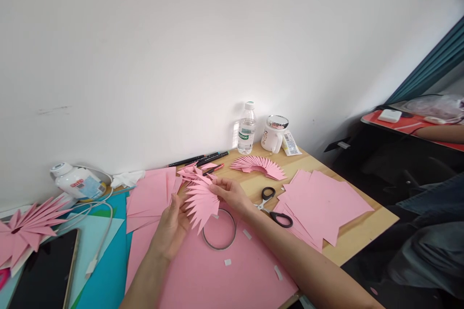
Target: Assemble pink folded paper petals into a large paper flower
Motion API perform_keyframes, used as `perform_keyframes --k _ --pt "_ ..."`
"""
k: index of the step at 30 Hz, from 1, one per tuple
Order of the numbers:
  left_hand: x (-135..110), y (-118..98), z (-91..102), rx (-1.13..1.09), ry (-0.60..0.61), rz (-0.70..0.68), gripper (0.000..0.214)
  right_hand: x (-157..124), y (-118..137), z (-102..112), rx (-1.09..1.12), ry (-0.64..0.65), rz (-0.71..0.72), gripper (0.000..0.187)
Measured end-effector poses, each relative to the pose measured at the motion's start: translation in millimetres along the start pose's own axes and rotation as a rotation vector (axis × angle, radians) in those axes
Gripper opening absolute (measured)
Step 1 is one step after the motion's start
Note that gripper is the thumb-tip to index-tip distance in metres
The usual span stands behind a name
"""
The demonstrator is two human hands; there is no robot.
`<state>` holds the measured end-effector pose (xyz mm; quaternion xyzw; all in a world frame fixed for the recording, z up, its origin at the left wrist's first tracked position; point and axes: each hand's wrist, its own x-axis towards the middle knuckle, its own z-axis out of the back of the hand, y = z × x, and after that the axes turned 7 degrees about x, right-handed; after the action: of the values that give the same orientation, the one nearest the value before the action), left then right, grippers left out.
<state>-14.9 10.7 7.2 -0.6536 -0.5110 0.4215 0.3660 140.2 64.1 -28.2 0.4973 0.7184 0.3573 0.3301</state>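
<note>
My left hand (171, 229) and my right hand (232, 194) both grip a fan of folded pink paper points (201, 201), held just above the desk. The left fingers close on its lower left edge, the right fingers pinch its upper right end. Under the fan a roll of clear tape (219, 229) lies on a large pink sheet (217, 275). A second pink fan (258, 166) rests on the wooden desk (366, 236) behind my right hand. Black-handled scissors (272, 205) lie just right of my right wrist.
Loose pink squares (322, 203) pile up at the right, more pink sheets (150, 195) at the left. A water bottle (247, 129), a white mug (273, 133) and pens (199, 159) stand by the wall. A phone (45, 275), cable (103, 236) and pink paper flower (27, 227) lie far left. Another person's arm (440, 133) shows at the right.
</note>
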Motion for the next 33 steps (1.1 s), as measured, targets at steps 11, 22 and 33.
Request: perform_keyframes --k 11,22,33 --pt "0.5 8.6 -0.7 0.093 -0.182 0.024 0.034 0.6 -8.6 1.6 -0.152 0.022 0.051 0.042" --pt "3.0 5.2 3.6 -0.037 -0.203 0.014 0.052 -5.3 3.7 -0.1 0.122 0.137 -0.145 0.041" --pt "-2.1 14.7 -3.1 0.174 0.065 -0.18 0.022 -2.0 -1.7 -2.3 0.29 0.055 -0.012 0.036"
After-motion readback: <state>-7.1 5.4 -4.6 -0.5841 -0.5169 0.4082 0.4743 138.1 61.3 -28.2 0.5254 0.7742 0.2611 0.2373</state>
